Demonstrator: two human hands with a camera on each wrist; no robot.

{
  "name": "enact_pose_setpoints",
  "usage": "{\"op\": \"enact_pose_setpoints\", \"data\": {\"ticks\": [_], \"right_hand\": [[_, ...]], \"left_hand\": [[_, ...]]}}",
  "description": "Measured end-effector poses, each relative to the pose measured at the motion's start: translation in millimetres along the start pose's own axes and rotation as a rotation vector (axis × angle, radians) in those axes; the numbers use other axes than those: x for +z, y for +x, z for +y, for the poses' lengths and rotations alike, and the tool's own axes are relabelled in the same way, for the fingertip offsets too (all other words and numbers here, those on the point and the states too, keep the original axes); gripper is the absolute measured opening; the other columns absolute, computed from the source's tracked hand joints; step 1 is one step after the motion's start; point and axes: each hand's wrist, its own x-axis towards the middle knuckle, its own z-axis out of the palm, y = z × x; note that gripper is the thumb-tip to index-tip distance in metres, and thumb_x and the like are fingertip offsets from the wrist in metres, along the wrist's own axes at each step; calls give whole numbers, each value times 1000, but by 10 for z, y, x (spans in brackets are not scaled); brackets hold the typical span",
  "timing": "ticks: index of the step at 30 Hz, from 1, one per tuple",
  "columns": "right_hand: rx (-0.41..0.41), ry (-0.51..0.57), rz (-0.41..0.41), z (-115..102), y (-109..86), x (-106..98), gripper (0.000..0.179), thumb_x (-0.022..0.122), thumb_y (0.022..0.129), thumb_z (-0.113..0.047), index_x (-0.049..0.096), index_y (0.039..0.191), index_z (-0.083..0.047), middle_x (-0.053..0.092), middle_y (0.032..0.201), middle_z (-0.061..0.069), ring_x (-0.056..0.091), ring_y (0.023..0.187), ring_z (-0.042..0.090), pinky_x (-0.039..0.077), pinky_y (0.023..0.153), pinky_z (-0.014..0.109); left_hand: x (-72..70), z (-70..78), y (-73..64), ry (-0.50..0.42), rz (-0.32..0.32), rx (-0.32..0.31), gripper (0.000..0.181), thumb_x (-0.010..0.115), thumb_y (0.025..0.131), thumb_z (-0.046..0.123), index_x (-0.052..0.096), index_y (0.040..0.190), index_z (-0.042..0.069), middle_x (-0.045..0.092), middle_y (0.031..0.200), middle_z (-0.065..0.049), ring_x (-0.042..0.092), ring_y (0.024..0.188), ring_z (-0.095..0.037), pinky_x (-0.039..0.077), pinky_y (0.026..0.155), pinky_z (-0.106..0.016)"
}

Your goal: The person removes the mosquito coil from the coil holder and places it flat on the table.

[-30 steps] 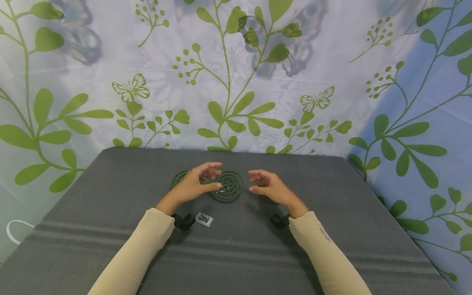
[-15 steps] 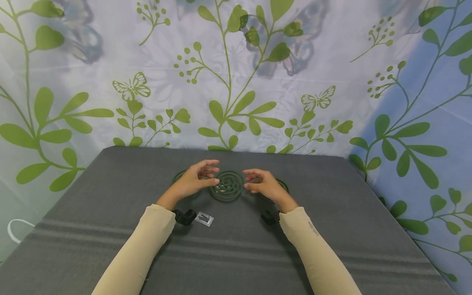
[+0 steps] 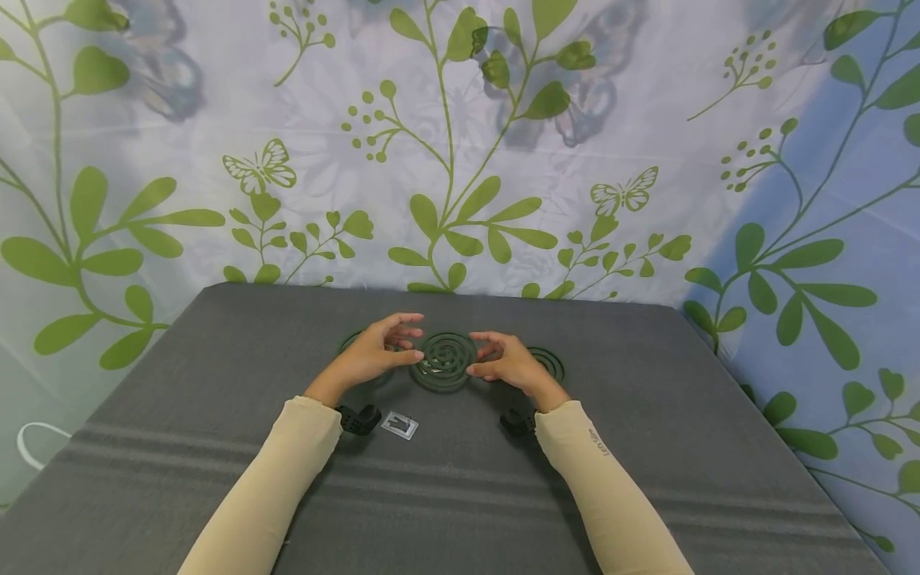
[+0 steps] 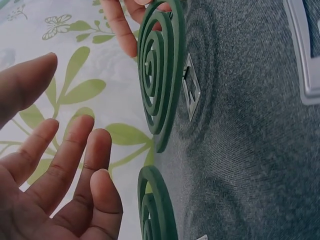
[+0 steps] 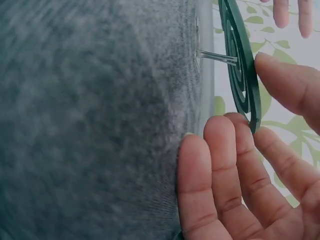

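Observation:
A green mosquito coil (image 3: 444, 362) sits level on a thin metal stand (image 4: 192, 87), raised above the grey cloth. My right hand (image 3: 503, 361) is at its right edge, fingers loosely bent. In the right wrist view the thumb (image 5: 285, 82) lies close over the coil's upper face, with fingertips (image 5: 242, 135) by its rim; whether they touch cannot be told. My left hand (image 3: 370, 351) hovers at the coil's left, fingers spread and holding nothing. A second mosquito coil (image 3: 348, 342) is mostly hidden behind that hand. A third coil (image 3: 549, 363) lies partly behind the right hand.
A loose flat metal stand (image 3: 400, 426) lies on the grey cloth-covered table (image 3: 446, 495) near my left wrist. Behind the table hangs a leaf-patterned curtain (image 3: 323, 120). A white loop (image 3: 32, 447) shows beyond the left edge.
My right hand has moved left to the edge of the middle coil, showing more of the coil at the right. My left hand has shifted slightly left.

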Motion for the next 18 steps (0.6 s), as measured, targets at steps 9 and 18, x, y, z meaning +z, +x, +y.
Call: {"op": "enact_pose_setpoints", "data": {"ticks": [9, 18], "right_hand": [[23, 16, 4, 47, 19, 13, 65, 81, 95, 0, 55, 155, 3, 66, 103, 7, 63, 79, 13, 56, 76, 29], [24, 3, -23, 44, 7, 5, 66, 80, 96, 0, 52, 156, 6, 66, 95, 3, 62, 81, 13, 55, 78, 32]], "left_hand": [[-37, -11, -20, 85, -8, -38, 69, 77, 103, 10, 43, 162, -2, 56, 151, -31, 59, 132, -48, 48, 108, -62], [-39, 47, -23, 157, 20, -178, 73, 79, 101, 14, 43, 163, 1, 68, 134, -24, 69, 115, -37, 57, 96, -52]]}}
